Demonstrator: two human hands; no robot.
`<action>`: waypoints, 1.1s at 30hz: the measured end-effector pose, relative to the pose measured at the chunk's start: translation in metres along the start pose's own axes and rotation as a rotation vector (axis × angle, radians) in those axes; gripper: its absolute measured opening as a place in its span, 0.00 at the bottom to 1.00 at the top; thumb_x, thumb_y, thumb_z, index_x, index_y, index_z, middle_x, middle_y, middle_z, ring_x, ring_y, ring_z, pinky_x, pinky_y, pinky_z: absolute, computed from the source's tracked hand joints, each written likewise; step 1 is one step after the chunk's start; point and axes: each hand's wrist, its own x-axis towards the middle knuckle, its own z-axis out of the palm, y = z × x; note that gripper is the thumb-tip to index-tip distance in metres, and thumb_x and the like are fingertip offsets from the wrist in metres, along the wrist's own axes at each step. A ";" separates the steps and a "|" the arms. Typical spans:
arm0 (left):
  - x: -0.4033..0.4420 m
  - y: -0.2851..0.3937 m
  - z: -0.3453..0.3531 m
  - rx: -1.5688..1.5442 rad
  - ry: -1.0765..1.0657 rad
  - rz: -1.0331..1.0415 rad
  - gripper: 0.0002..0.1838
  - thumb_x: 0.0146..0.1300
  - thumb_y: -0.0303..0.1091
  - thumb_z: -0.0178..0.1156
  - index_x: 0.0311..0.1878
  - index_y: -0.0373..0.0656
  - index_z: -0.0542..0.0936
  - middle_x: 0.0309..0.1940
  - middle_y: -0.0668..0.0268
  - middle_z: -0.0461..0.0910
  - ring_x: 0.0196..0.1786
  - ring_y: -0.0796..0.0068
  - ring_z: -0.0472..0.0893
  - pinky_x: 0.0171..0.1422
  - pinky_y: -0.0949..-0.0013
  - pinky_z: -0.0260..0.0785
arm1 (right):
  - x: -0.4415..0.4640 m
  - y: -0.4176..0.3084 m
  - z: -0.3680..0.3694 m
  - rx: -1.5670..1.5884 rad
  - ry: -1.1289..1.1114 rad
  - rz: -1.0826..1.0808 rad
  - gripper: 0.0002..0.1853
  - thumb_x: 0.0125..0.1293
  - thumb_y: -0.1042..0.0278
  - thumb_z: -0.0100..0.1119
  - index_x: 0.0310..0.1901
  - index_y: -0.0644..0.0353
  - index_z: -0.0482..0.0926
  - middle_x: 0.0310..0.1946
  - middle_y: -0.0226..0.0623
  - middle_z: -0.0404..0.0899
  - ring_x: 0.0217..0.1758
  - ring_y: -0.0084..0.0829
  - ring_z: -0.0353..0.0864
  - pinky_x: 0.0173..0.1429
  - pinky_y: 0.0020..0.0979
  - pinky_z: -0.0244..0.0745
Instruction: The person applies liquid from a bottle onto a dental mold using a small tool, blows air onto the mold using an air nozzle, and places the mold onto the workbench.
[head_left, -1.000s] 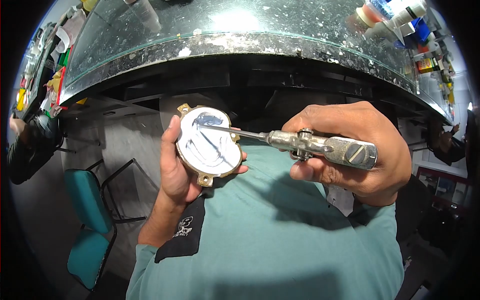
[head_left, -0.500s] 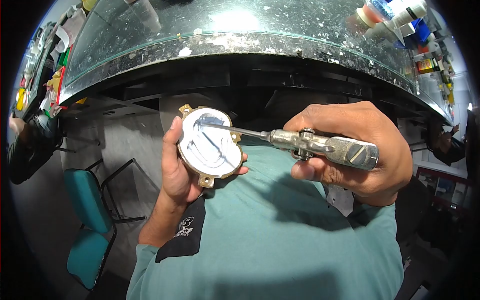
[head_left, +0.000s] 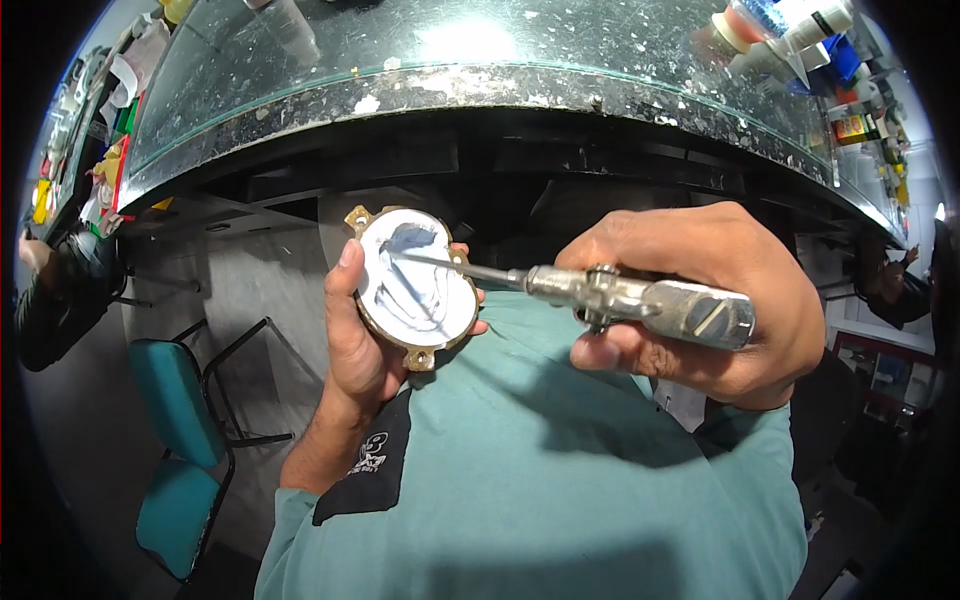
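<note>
My left hand [head_left: 350, 335] is closed around a round brass-coloured metal flask half [head_left: 421, 360], its thumb on the left rim and fingertips showing at the right rim. White material [head_left: 415, 285] with a curved ridge and a bluish-grey patch near the top fills the flask. My right hand [head_left: 700, 300] grips a metal handpiece-like tool [head_left: 640, 303] with a large slotted screw at its rear. The tool's thin nozzle points left over the white surface, near the grey patch; whether it touches cannot be made out.
A glass-topped workbench [head_left: 480, 85] spans the top of the view, with bottles [head_left: 820, 30] at its right. A green chair [head_left: 180, 400] stands at lower left. Two other people show in part, one at the left edge [head_left: 70, 280] and one at the right [head_left: 885, 285].
The flask has turned slightly counterclockwise in my left hand and its top has shifted left. My right hand and the tool have moved slightly left, with the tool's angle a little changed.
</note>
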 end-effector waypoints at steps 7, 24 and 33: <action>-0.001 0.000 0.004 0.053 0.050 0.013 0.44 0.73 0.69 0.44 0.69 0.32 0.67 0.57 0.40 0.79 0.48 0.48 0.89 0.51 0.47 0.90 | 0.000 0.001 0.000 -0.018 -0.015 -0.006 0.17 0.63 0.63 0.75 0.43 0.71 0.84 0.35 0.42 0.86 0.29 0.30 0.86 0.33 0.29 0.79; 0.005 -0.002 -0.001 0.020 0.040 0.049 0.43 0.72 0.68 0.46 0.68 0.32 0.70 0.54 0.42 0.81 0.48 0.50 0.90 0.50 0.48 0.90 | -0.003 0.003 -0.005 -0.095 -0.078 -0.036 0.17 0.61 0.63 0.74 0.45 0.68 0.85 0.35 0.43 0.87 0.31 0.37 0.87 0.34 0.32 0.82; 0.010 -0.003 -0.016 -0.052 -0.015 0.045 0.43 0.73 0.70 0.45 0.68 0.36 0.73 0.55 0.42 0.82 0.48 0.47 0.89 0.49 0.46 0.89 | -0.006 0.002 -0.011 -0.058 -0.109 -0.037 0.19 0.59 0.64 0.73 0.47 0.69 0.85 0.35 0.45 0.86 0.32 0.38 0.88 0.37 0.33 0.83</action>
